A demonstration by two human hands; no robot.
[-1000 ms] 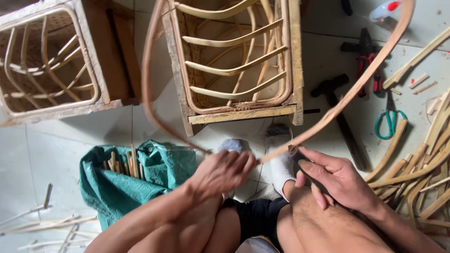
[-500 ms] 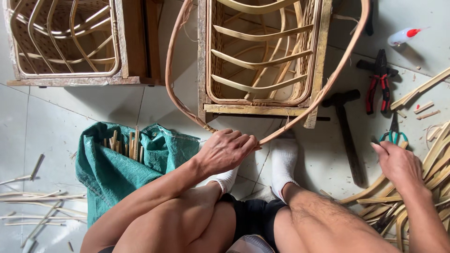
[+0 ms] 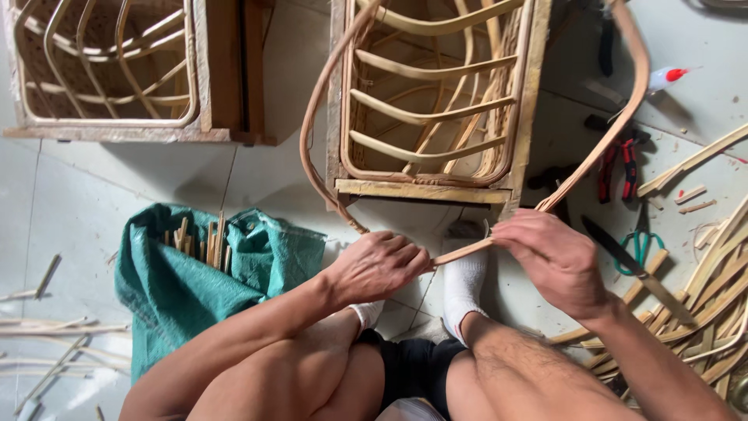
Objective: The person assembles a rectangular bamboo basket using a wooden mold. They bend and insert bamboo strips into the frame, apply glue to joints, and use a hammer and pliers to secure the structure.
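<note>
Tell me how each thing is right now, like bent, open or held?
rattan strip: bent in a big loop, ends held together
left hand: closed on the strip
right hand: gripping the strip and a knife
green bag: open, sticks inside
wooden frame: on the floor, slats curved

Two bare hands, left (image 3: 378, 265) and right (image 3: 555, 261), share one long bent cane strip (image 3: 460, 251). Beyond them stand two wooden frames, one ahead (image 3: 436, 101), one far left (image 3: 117, 70). One green sack (image 3: 195, 288) lies left of the hands; one pair of pliers (image 3: 615, 168), one pair of scissors (image 3: 639, 249) right
</note>
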